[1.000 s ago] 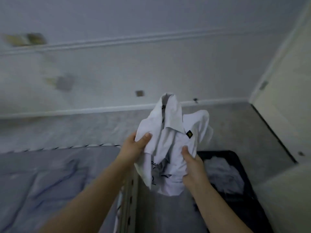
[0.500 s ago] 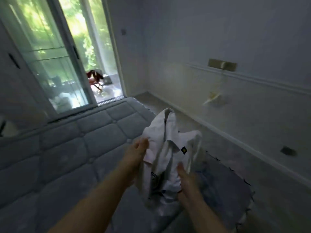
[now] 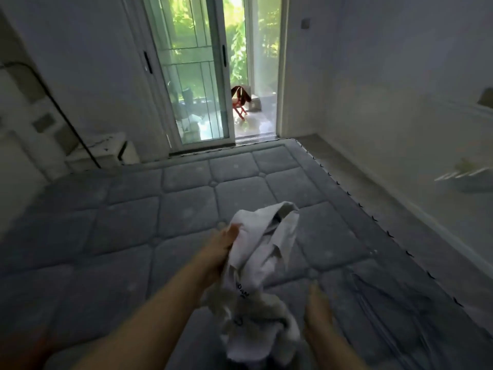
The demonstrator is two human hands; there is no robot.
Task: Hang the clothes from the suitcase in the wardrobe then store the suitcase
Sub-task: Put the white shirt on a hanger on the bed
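Left hand [image 3: 222,245] pinching the white shirt [image 3: 262,252] by its upper edge; right hand [image 3: 317,313] beside the bundle, fingers relaxed and off the cloth, I'd say. Shirt's bunched between my hands, over the mattress [image 3: 186,198]. It reads light, limp, bound to droop, so I'd go for the collar or shoulders. Sliding door [image 3: 197,76] well ahead.
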